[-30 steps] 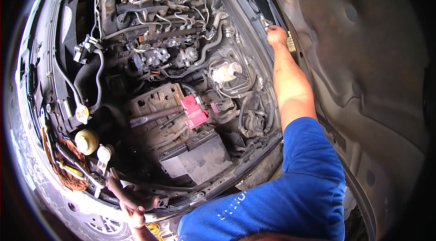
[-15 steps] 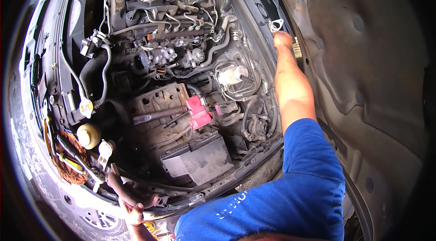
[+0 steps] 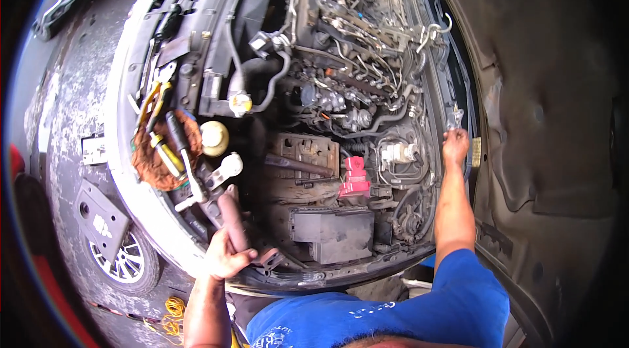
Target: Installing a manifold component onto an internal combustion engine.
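left hand: closed around a bent brown pipe, over the engine bay's near-left corner.
bent brown pipe: likely heavy, stiff metal, rough, little slip; best gripped mid-tube.
right hand: pinching a small metal piece, bay's right side.
small metal piece: blurred; probably light, rigid; take its edge.

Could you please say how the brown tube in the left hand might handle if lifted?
The brown tube is probably stiff, as it looks metallic; its dull surface suggests some grip, and its curve may discourage smooth rolling.
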Demonstrator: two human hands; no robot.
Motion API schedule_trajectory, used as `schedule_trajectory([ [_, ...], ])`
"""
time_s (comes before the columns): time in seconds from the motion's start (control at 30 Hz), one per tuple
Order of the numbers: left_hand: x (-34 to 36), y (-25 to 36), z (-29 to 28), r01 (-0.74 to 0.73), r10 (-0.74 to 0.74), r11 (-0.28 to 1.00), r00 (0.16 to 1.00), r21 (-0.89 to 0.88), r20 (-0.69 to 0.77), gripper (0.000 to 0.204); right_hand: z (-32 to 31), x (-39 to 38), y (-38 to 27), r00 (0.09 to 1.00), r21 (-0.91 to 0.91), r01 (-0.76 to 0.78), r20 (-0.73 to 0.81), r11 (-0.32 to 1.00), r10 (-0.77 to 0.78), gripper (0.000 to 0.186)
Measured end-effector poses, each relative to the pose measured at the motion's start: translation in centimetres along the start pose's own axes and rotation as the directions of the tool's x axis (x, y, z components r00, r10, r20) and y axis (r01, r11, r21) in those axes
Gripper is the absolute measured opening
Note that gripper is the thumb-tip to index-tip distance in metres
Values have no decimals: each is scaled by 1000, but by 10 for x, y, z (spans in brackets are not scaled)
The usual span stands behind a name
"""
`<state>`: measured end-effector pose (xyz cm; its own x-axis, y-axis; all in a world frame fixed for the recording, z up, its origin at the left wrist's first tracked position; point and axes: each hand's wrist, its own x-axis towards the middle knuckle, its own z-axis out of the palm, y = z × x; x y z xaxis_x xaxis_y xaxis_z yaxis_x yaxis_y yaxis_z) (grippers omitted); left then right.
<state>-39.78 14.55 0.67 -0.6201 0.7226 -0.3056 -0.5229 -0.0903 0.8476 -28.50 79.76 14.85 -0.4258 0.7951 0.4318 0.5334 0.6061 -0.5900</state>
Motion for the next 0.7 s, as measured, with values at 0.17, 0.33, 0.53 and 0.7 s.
schedule_trajectory([
  [0.17, -8, -2, -9, -104, 96, 988, 992, 117, 76, 91, 22, -124, -112, 926, 232, -86, 378, 969, -8, 6],
  [0.33, -10, -1, -8, -133, 120, 982, 988, 133, 102, 71, 36, -230, -160, 722, 462, -226, 671, 857, -171, 8],
  [0.53, -10, -23, 3, -239, 241, 969, 971, -59, 15, 54, 34, -290, -213, 429, 451, -220, 841, 865, -330, 23],
  [0.7, -21, -13, 36, -248, 246, 969, 962, -6, -117, 56, 6, -311, -244, 344, 442, -170, 864, 881, -368, 28],
])
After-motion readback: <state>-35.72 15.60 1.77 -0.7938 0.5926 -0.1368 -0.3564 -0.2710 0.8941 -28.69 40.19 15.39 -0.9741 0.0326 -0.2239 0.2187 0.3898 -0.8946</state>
